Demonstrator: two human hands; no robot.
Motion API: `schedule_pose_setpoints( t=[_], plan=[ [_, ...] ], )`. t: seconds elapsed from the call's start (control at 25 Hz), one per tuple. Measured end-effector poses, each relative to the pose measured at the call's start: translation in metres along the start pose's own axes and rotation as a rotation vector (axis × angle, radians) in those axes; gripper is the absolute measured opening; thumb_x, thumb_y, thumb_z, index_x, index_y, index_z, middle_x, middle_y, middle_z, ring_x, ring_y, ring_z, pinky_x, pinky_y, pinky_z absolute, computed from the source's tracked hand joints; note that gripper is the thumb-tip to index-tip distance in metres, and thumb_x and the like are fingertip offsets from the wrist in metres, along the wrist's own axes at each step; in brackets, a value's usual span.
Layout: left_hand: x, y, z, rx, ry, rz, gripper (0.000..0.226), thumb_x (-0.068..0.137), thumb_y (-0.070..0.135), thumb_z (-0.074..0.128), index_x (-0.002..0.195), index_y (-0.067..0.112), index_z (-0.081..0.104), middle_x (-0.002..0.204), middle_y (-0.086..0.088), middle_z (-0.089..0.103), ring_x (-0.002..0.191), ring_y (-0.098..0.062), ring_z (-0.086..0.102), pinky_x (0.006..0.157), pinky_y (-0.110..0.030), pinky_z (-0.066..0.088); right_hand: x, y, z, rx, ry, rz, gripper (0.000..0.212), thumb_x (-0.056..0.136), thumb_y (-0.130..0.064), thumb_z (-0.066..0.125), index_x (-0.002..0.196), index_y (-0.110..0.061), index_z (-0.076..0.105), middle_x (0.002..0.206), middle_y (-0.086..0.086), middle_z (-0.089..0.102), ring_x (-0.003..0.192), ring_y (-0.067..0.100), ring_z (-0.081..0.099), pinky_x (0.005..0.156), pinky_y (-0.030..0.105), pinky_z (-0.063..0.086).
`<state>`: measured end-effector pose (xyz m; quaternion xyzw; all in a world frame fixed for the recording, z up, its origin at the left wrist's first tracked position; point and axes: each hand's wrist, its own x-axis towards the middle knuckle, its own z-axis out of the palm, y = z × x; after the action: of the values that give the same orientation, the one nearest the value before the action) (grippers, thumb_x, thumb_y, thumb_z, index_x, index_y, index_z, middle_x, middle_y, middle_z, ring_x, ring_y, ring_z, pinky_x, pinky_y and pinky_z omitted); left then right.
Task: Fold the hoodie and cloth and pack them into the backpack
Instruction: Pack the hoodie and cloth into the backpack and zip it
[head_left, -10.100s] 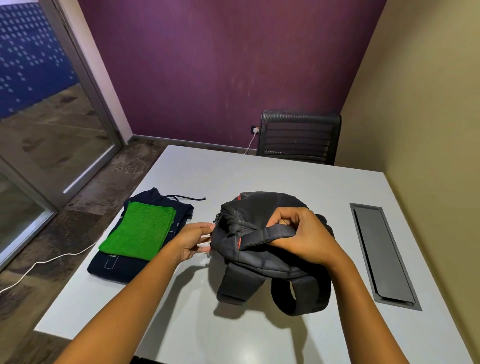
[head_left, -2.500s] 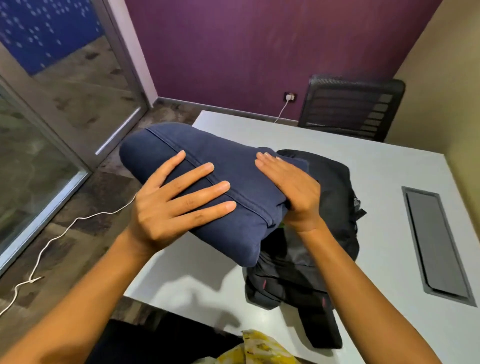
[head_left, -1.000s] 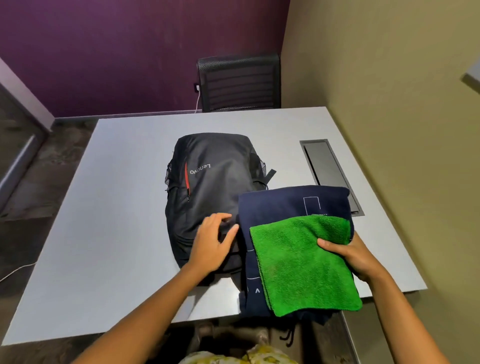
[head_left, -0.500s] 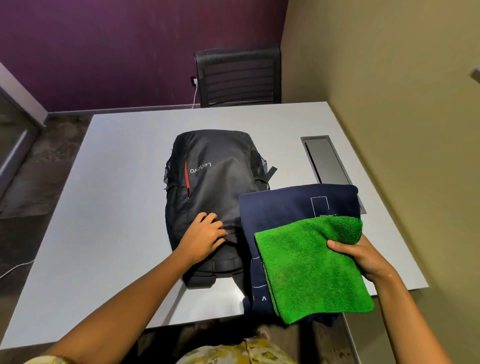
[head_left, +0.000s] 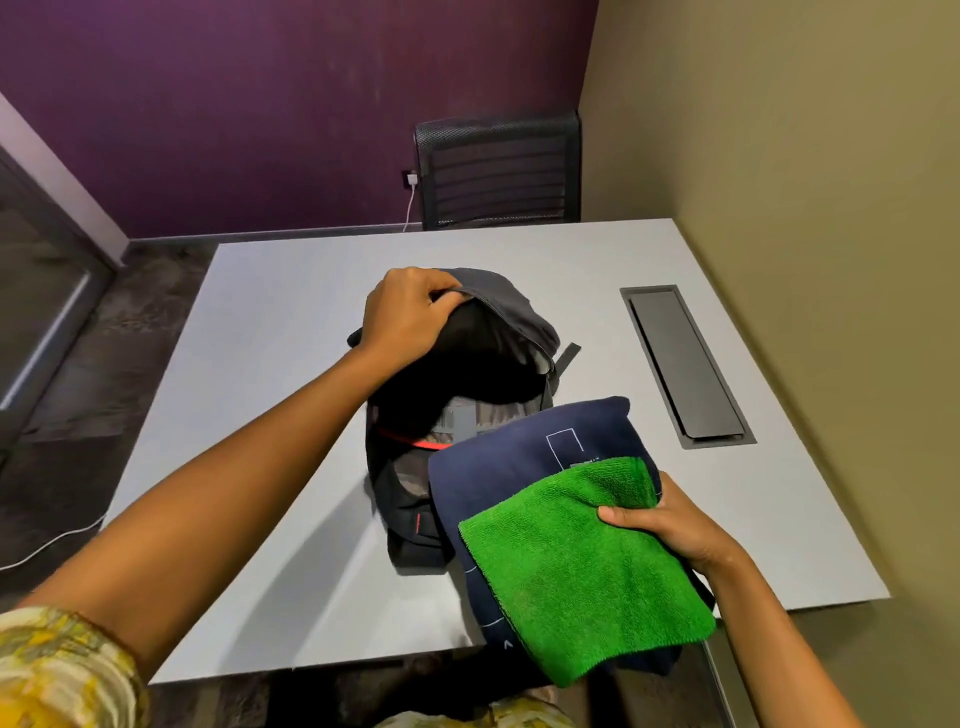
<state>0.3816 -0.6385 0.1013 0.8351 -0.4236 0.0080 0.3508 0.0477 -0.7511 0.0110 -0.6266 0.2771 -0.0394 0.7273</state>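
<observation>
Left hand (head_left: 402, 312) was clamped on the flap of the backpack (head_left: 498, 332), which was held open on the worktop (head_left: 260, 364). Folded hoodie (head_left: 519, 457) and cloth (head_left: 576, 566) were pinched together in the right hand (head_left: 670, 525), just beside the opening. Folding judged done; packing left.

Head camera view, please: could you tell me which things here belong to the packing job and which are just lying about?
Part of the job:
- backpack, flap held open by the left hand
- folded navy hoodie
- green cloth on top of it, both held by the right hand

Just lying about:
- black chair
- cable hatch in the table
- white cable on the floor
</observation>
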Motion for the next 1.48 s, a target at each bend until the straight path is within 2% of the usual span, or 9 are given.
schedule_pose_setpoints(
  t=[0.24, 0.36, 0.56, 0.76, 0.96, 1.08, 1.24, 1.32, 1.48],
  plan=[
    [0.011, 0.001, 0.005, -0.072, -0.057, 0.031, 0.023, 0.093, 0.034, 0.06, 0.1, 0.024, 0.08, 0.095, 0.005, 0.078, 0.087, -0.015, 0.07, 0.084, -0.042, 0.058, 0.022, -0.051, 0.021, 0.149, -0.039, -0.048, 0.074, 0.044, -0.043, 0.096, 0.105, -0.011, 0.069, 0.099, 0.007, 0.077, 0.089, 0.022, 0.075, 0.071, 0.029, 0.059],
    [0.023, 0.007, -0.003, -0.157, -0.034, 0.035, 0.02, 0.089, 0.029, 0.063, 0.093, 0.021, 0.08, 0.089, 0.004, 0.078, 0.083, -0.013, 0.07, 0.081, -0.039, 0.057, 0.064, -0.052, 0.036, 0.184, -0.04, 0.167, 0.054, 0.071, -0.035, 0.087, 0.114, -0.008, 0.07, 0.108, 0.011, 0.076, 0.093, 0.025, 0.074, 0.076, 0.035, 0.06],
    [0.03, 0.014, -0.016, -0.204, -0.064, 0.121, 0.017, 0.092, 0.019, 0.064, 0.097, 0.017, 0.081, 0.092, 0.004, 0.077, 0.084, -0.009, 0.068, 0.084, -0.033, 0.057, 0.127, -0.005, 0.055, -0.05, 0.217, 0.506, 0.039, 0.082, -0.024, 0.081, 0.109, 0.001, 0.069, 0.099, 0.013, 0.074, 0.086, 0.026, 0.072, 0.082, 0.038, 0.06],
    [0.025, 0.017, -0.024, -0.169, -0.202, 0.345, 0.015, 0.09, 0.014, 0.067, 0.098, 0.015, 0.08, 0.094, 0.004, 0.078, 0.084, -0.003, 0.068, 0.082, -0.029, 0.056, 0.183, -0.016, 0.06, -0.055, 0.354, 0.492, 0.046, 0.084, -0.012, 0.078, 0.122, 0.008, 0.064, 0.122, 0.023, 0.068, 0.105, 0.031, 0.067, 0.099, 0.044, 0.053],
    [0.043, 0.017, -0.037, -0.077, -0.248, 0.477, 0.016, 0.089, 0.018, 0.067, 0.1, 0.016, 0.079, 0.095, 0.004, 0.078, 0.085, -0.01, 0.07, 0.08, -0.029, 0.056, 0.225, -0.049, 0.062, -0.071, 0.456, 0.381, 0.039, 0.101, -0.007, 0.048, 0.138, 0.006, 0.049, 0.14, 0.024, 0.054, 0.128, 0.039, 0.055, 0.046, 0.011, 0.048],
    [0.058, 0.003, -0.037, -0.069, -0.186, 0.295, 0.016, 0.091, 0.024, 0.067, 0.1, 0.021, 0.08, 0.097, 0.003, 0.078, 0.087, -0.014, 0.069, 0.082, -0.039, 0.057, 0.23, -0.046, 0.064, -0.64, 0.618, 0.463, 0.047, 0.091, -0.029, 0.066, 0.129, -0.002, 0.061, 0.131, 0.017, 0.063, 0.122, 0.034, 0.061, 0.086, 0.027, 0.053],
    [0.059, 0.001, -0.021, -0.051, -0.251, 0.21, 0.015, 0.089, 0.027, 0.068, 0.098, 0.027, 0.08, 0.096, 0.005, 0.078, 0.085, -0.017, 0.069, 0.08, -0.042, 0.057, 0.219, -0.033, 0.11, -1.372, 0.51, 0.28, 0.034, 0.099, -0.01, 0.046, 0.128, -0.009, 0.064, 0.131, 0.012, 0.062, 0.12, 0.03, 0.06, 0.094, 0.035, 0.05],
    [0.056, 0.006, -0.015, -0.056, -0.273, 0.219, 0.015, 0.088, 0.027, 0.068, 0.097, 0.029, 0.08, 0.093, 0.005, 0.078, 0.08, -0.016, 0.068, 0.078, -0.042, 0.057, 0.219, -0.027, 0.147, -1.37, 0.476, 0.192, 0.039, 0.101, -0.02, 0.046, 0.135, -0.002, 0.054, 0.139, 0.018, 0.054, 0.125, 0.032, 0.054, 0.098, 0.037, 0.047],
    [0.055, 0.016, -0.01, -0.089, -0.286, 0.227, 0.014, 0.088, 0.025, 0.069, 0.097, 0.027, 0.08, 0.089, 0.005, 0.077, 0.076, -0.015, 0.067, 0.076, -0.04, 0.057, 0.234, 0.002, 0.204, -1.138, 0.285, 0.461, 0.112, 0.09, -0.061, 0.057, 0.155, 0.004, -0.005, 0.164, 0.024, -0.008, 0.147, 0.054, 0.005, 0.113, 0.07, 0.009]
  ],
)
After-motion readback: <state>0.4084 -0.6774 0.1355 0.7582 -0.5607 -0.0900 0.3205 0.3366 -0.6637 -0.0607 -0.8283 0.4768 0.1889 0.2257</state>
